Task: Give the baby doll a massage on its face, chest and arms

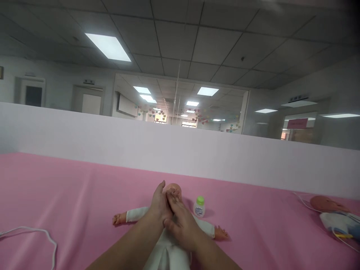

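A second doll (334,215) lies beside white cable (33,233).

A wide surface covered with smooth pink cloth (70,195) carries a baby doll in white clothes (171,251) in the near middle, a small white bottle with green cap (199,206) just right of its head, a second doll (334,215) at far right, and a white cable (33,234) at near left.

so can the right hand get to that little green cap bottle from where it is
Probably yes: the right hand rests on the doll, and the bottle stands just beside it on the pink cloth, with nothing between.
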`<state>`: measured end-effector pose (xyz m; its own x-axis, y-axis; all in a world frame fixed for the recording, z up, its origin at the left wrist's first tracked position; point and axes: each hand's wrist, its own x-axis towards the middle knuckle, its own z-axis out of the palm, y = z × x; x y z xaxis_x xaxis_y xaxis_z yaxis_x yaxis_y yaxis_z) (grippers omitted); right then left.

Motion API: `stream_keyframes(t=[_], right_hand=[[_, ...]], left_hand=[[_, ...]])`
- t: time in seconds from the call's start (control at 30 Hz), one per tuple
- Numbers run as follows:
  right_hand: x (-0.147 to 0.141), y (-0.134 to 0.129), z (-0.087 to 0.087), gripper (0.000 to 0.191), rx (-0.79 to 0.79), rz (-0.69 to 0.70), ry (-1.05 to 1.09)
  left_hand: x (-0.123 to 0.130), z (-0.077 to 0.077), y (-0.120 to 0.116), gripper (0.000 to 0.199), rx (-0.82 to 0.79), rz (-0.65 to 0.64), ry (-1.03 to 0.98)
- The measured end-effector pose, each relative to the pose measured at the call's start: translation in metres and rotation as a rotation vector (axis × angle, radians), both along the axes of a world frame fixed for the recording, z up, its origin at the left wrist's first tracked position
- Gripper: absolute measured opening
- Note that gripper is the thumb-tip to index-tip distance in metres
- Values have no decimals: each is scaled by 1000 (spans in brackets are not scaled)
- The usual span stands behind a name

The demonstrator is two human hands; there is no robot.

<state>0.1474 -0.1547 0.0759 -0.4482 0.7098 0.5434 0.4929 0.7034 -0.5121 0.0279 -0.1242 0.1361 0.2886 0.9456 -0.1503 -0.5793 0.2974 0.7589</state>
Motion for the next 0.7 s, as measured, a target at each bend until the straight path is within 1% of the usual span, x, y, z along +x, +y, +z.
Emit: stream_keyframes(t=[0.1,0.17,0.27,0.33,0.4,0.5,0.6,0.7], right_hand=[[13,4,-1,89,3,-39,-66],[16,-1,0,94,33,-17,-101],[9,-15,1,97,49,54,-116],[2,-24,0,98,37,94,-100],[-2,-30,-2,99,33,104,-73],[-5,-31,-4,100,58,91,-54],[-1,-25,-4,105,78,85,-60],[7,-14,-4,102,63,36,-89]], left_hand=[[-9,0,5,59,-31,-13,-88],[-18,0,12,63,-39,25,-89],[-33,2,23,68,-32,91,-93],[-39,3,27,70,-35,82,-109],[-40,5,27,70,-29,65,-123],[-30,3,19,65,-31,62,-123],[-8,-3,8,53,-105,39,-150],[10,-10,-3,43,-185,-14,-227]])
